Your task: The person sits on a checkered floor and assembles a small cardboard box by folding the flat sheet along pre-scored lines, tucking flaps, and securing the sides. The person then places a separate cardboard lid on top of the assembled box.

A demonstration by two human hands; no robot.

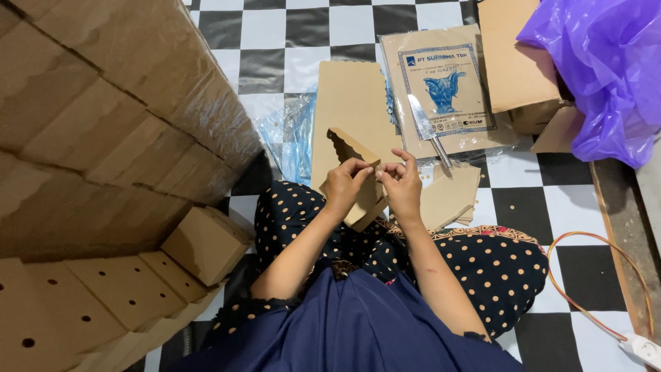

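1. dark blue cloth (358, 324) fills the bottom of the view, closest to the camera, with polka-dot fabric (496, 265) over the person's folded legs just beyond it.
2. both forearms reach forward from there, meeting over the lap.
3. left hand (346, 184) is pinched closed on a folded piece of brown cardboard (361, 203), thumb and fingertips on its upper edge.
4. right hand (401, 184) grips the same piece from the other side, fingers curled tight and almost touching the left hand.
5. the cardboard has a scalloped edge that rises up and to the left of the grip; its lower part hangs below the hands.
6. just beyond the grip lie a flat cardboard sheet (351, 103) and a wrapped pack of sheets (447, 86), with a knife (428, 129) resting on the pack.
7. right of the grip sits a small stack of cut cardboard (458, 193).
8. far left of the grip, stacked folded boxes (103, 138) tower up.
9. far right, a purple plastic bag (599, 69).
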